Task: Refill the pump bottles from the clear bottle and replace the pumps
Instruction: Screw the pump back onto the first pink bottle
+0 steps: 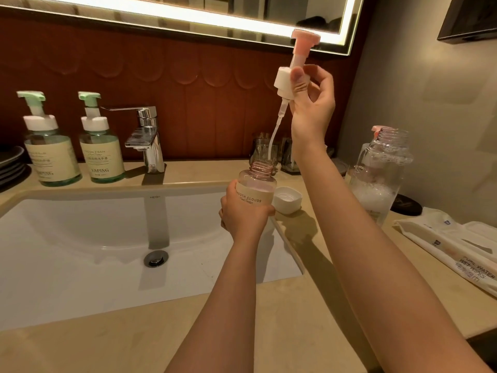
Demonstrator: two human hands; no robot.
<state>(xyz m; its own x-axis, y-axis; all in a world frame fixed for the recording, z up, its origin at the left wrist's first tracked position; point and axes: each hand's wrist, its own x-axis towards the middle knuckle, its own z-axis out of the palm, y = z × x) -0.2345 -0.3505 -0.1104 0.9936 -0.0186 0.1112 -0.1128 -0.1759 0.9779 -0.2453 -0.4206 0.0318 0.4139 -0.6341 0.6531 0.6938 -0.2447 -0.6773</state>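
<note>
My left hand [243, 214] grips a pink bottle [256, 184] with a cream label, its threaded neck uncovered, at the sink's right rim. My right hand [312, 100] pinches the white collar of a pink-topped pump [285, 79] raised above it. The pump's dip tube [275, 133] hangs down with its tip near the bottle's mouth. A tall clear bottle [379, 173], uncapped and holding foamy liquid, stands on the counter to the right. Part of another pink pump top [376, 129] shows just behind its neck. Two green pump bottles [51, 154] [100, 152] with pumps on stand at the back left.
A white cap [287, 199] lies upside down beside the pink bottle. The chrome faucet [146, 135] rises behind the white basin [80, 238]. Dark glasses [265, 152] stand at the back. A wet-wipes pack [457, 249] and a black disc [406, 204] lie on the right.
</note>
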